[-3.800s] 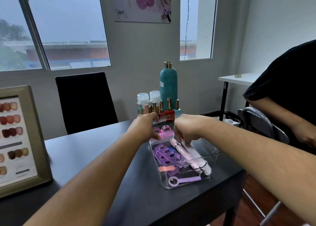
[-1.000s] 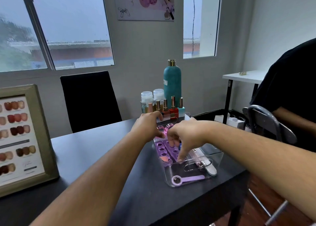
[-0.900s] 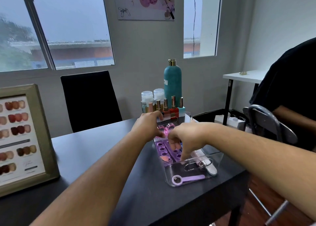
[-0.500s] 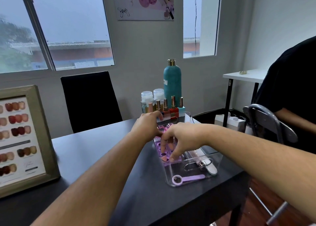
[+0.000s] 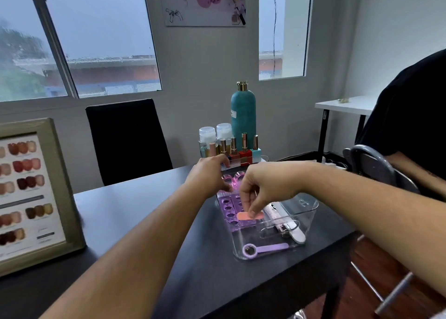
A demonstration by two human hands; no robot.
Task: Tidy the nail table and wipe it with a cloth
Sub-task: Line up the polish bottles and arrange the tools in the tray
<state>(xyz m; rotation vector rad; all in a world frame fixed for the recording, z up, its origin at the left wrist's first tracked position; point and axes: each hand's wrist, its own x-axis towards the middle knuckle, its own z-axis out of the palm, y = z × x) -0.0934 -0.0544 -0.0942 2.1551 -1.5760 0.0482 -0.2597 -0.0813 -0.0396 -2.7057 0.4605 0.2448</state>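
A clear plastic organiser box (image 5: 305, 211) sits on the black nail table (image 5: 135, 212). Inside lie purple toe separators (image 5: 229, 210), a pink brush (image 5: 233, 178), a pink pen-shaped tool (image 5: 275, 217), a white nail file (image 5: 298, 234) and a lilac ring-ended tool (image 5: 265, 248). My right hand (image 5: 263, 188) pinches a small orange nail file (image 5: 248, 216) over the separators. My left hand (image 5: 208, 173) rests on the box's far left rim, fingers curled around it.
Nail polish bottles (image 5: 241, 149), two clear jars (image 5: 214, 135) and a teal pump bottle (image 5: 243, 113) stand behind the box. A framed nail colour chart (image 5: 31, 193) leans at left. A black chair (image 5: 128, 137) faces the table. Another person's arm (image 5: 415, 171) and a grey chair (image 5: 376, 166) are at right.
My right hand has picked the orange file up from among the toe separators and lifted it slightly. My left hand has stayed on the box rim.
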